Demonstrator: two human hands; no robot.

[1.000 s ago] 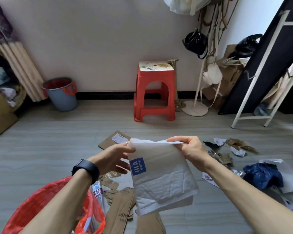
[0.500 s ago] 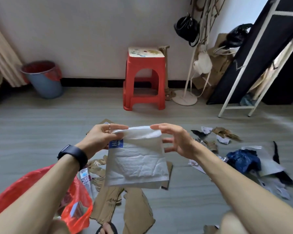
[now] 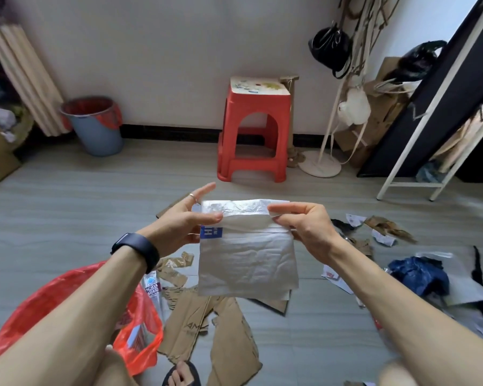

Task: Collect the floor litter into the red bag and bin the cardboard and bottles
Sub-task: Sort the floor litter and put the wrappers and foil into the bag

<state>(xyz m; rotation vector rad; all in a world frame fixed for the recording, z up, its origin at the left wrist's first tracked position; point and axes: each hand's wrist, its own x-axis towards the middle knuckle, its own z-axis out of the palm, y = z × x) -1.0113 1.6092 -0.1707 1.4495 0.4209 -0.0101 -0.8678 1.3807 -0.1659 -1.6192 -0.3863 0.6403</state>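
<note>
White mailer (image 3: 246,260) aloft — red-lined blue bin (image 3: 95,136)

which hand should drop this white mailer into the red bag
Left, probably: the left hand pinches the mailer and the red bag sits just below that arm, away from the right hand.

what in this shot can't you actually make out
Head view only.
- white mailer: contents hidden by its own opaque skin; left hand covers part of the blue label.
- red bag: inside hidden by the left forearm, cut by the bottom edge.
- blue bin: contents hidden by its rim, too far.
</note>
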